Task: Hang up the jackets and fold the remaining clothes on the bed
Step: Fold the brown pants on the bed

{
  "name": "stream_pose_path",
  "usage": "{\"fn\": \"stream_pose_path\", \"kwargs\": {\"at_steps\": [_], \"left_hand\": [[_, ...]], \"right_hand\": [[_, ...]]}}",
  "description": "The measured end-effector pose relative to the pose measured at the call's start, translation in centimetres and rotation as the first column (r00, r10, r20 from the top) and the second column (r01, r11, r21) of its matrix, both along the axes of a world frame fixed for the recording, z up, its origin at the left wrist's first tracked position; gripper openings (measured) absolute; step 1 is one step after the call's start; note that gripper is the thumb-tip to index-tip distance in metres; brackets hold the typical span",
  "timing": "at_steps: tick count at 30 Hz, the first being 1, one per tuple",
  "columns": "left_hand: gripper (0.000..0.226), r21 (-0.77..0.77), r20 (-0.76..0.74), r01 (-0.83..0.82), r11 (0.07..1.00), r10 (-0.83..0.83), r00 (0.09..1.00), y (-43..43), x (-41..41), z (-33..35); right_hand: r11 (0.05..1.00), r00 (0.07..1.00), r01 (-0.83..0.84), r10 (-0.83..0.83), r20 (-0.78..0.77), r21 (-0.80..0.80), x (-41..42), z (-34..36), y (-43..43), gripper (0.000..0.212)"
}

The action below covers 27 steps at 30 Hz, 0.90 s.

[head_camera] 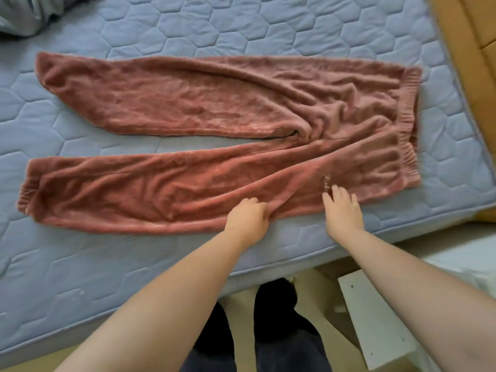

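Across the bed (88,269) my pink fleece trousers (204,111) lie flat, cuffs left, waistband right, legs parted for folding. Near the front edge my left hand (248,217) pinches a fold of the near leg to tug it smooth; my right hand (342,210) rests spread beside it, pinning the cloth.

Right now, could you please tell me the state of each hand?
Left hand: pinches the pink trousers' near edge.
Right hand: open, resting on the trousers.
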<state>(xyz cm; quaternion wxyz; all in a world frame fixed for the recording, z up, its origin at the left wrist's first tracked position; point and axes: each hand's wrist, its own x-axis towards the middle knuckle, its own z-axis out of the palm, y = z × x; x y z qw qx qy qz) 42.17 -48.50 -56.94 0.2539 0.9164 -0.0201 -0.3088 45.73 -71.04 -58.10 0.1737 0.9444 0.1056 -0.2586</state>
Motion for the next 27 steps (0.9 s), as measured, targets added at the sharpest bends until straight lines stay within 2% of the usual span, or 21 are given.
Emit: {"fn": "stream_pose_path", "kwargs": {"at_steps": [4, 6, 9, 12, 14, 16, 19, 20, 22, 23, 27], "left_hand": [[0.055, 0.086, 0.112, 0.236, 0.968, -0.245, 0.963, -6.1, 1.7, -1.3], [0.066, 0.156, 0.158, 0.278, 0.948, -0.301, 0.94, -8.5, 2.1, -2.3], [0.084, 0.255, 0.173, 0.278, 0.926, -0.326, 0.929, -10.8, 2.5, -3.6], [0.094, 0.338, 0.149, 0.267, 0.902, -0.332, 0.931, -12.0, 2.7, -4.2], [0.091, 0.354, 0.092, 0.304, 0.885, -0.356, 0.93, -12.4, 2.5, -4.3], [0.084, 0.347, 0.017, 0.356, 0.867, -0.386, 0.922, -12.9, 2.2, -4.5], [0.072, 0.299, -0.06, 0.383, 0.874, -0.384, 0.922, -13.1, 2.2, -4.5], [0.068, 0.28, -0.076, 0.392, 0.876, -0.387, 0.919, -13.0, 2.3, -4.4], [0.062, 0.253, -0.088, 0.418, 0.872, -0.41, 0.908, -12.3, 2.6, -3.8], [0.059, 0.259, -0.079, 0.429, 0.865, -0.424, 0.902, -11.9, 2.7, -3.5], [0.041, 0.418, -0.006, 0.368, 0.831, -0.403, 0.915, -9.8, 3.0, -2.2]], "right_hand": [[0.999, 0.998, -0.008, 0.01, 0.059, -0.037, 2.7, -0.5, -6.6, 0.063], [0.997, 0.99, -0.078, 0.077, 0.116, 0.009, 3.9, -1.2, -8.9, 0.044], [0.953, 0.928, -0.295, 0.268, 0.26, 0.068, 5.3, -1.8, -11.2, 0.012], [0.897, 0.907, -0.392, 0.34, 0.249, 0.202, 6.0, -0.8, -13.1, 0.025], [0.887, 0.918, -0.385, 0.339, 0.204, 0.254, 5.7, -0.1, -14.7, 0.019], [0.906, 0.937, -0.347, 0.325, 0.127, 0.241, 4.4, 0.3, -16.3, 0.012], [0.93, 0.944, -0.33, 0.329, 0.033, 0.162, 2.2, 0.1, -17.6, 0.032], [0.942, 0.951, -0.31, 0.307, 0.047, 0.129, 1.6, -0.1, -17.9, 0.039], [0.978, 0.98, -0.183, 0.173, 0.098, 0.103, 0.9, -0.4, -18.0, 0.057], [0.988, 0.988, -0.123, 0.112, 0.109, 0.097, 0.7, -0.4, -18.0, 0.06], [0.997, 0.995, -0.049, 0.043, 0.091, 0.064, 1.7, 0.3, -17.6, 0.022]]}}
